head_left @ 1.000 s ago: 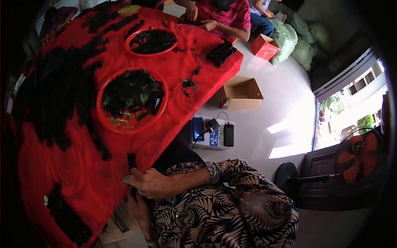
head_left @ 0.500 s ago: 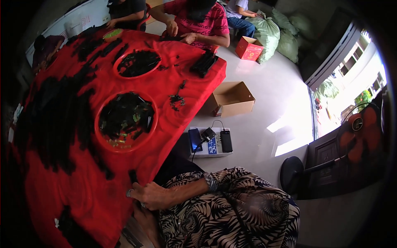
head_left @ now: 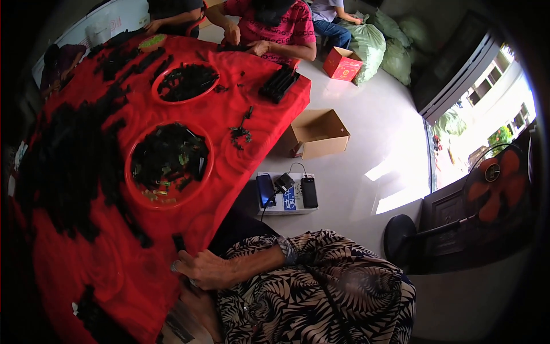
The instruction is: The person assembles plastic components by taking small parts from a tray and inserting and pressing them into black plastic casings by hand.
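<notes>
At the near edge of the red-covered table, my right hand [head_left: 205,270] is closed, with a ring on one finger. A short black strip [head_left: 179,243] sticks out past its fingertips; its lower end is hidden in the grip. Just below, close against the right hand, is my left hand [head_left: 197,301]; its fingers are mostly hidden. Farther up the table stands a round red basin [head_left: 127,182] holding many small black pieces and a few greenish and pale ones. A large heap of black strips [head_left: 69,166] spreads over the left side of the cloth.
Beyond lies a second red basin [head_left: 156,92] of black pieces, with a black bundle [head_left: 279,83] at the table's corner. Several people work around the far side. On the floor are an open cardboard box [head_left: 321,137], a white carton [head_left: 292,209] bearing phones, and a standing fan [head_left: 492,183].
The whole view has shifted slightly. My hands stay together at the table edge with the black strip still in the right one. The far person in pink has moved their hands slightly.
</notes>
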Motion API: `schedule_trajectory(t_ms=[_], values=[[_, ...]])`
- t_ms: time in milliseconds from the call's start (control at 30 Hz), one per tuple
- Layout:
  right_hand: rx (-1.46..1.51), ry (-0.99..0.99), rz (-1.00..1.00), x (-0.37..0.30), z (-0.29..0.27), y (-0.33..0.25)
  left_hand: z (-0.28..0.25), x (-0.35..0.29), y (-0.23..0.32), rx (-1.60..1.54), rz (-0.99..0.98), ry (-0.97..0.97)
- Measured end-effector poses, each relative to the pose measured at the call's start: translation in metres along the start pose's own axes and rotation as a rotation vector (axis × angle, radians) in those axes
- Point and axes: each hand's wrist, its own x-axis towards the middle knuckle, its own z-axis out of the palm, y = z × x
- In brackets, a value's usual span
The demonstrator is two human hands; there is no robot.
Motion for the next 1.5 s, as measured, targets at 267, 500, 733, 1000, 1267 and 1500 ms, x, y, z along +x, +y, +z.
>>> schedule_trajectory(t_ms=[267,500,733,1000,1267,1500], values=[[0.001,-0.011,-0.038,-0.004,-0.001,-0.003,-0.004,-0.004,0.011,-0.111,-0.2,-0.009],[-0.037,-0.008,0.011,-0.003,-0.005,-0.004,0.001,-0.004,0.038,-0.067,-0.159,0.002],[-0.023,0.03,-0.045,-0.004,-0.004,0.001,0.0,0.003,0.009,-0.152,0.03,-0.026],[-0.054,0.008,-0.045,-0.005,0.002,0.005,0.009,0.001,-0.002,-0.04,-0.111,0.071],[-0.049,0.039,-0.064,-0.003,-0.005,0.005,0.007,0.006,0.005,-0.094,-0.159,0.037],[-0.074,0.032,-0.079,-0.008,0.002,0.005,0.007,-0.002,0.004,-0.11,-0.107,0.081]])
